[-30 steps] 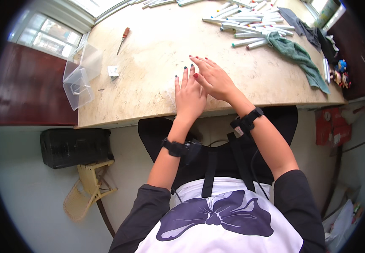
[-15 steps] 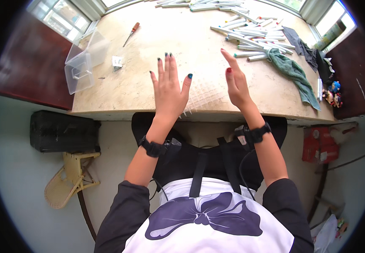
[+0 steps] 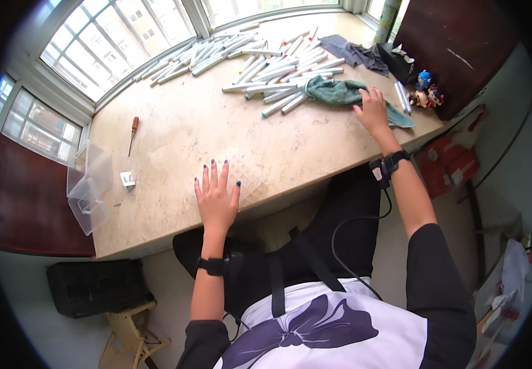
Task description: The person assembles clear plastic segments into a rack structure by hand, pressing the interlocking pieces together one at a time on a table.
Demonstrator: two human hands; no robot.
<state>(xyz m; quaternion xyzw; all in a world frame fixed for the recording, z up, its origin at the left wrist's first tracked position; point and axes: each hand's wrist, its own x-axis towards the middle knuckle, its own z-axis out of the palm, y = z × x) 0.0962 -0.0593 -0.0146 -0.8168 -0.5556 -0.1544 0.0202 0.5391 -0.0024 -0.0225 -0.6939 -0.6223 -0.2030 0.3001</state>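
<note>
My left hand (image 3: 218,200) lies flat with its fingers spread, palm down near the table's front edge. Its fingers and thumb overlap a clear plastic grid (image 3: 250,179), partly hidden beneath it. Out to the right, my right hand (image 3: 373,112) reaches onto a crumpled green cloth (image 3: 333,92). Its fingers are slightly bent and apart over the cloth, with the thumb at the cloth's near side; no grip on it shows. Left of the cloth is a loose heap of white markers (image 3: 272,74) with coloured ends.
More markers (image 3: 213,52) lie along the window. A screwdriver (image 3: 133,132), a small white item (image 3: 127,179) and a clear plastic box (image 3: 87,206) are at the left. At the right are a grey cloth (image 3: 353,54), a black box (image 3: 395,61) and small figurines (image 3: 427,95).
Both hands were raised apart over the table's front. My right hand has moved right onto the green cloth; my left has lowered over the grid. The view has turned and tilted.
</note>
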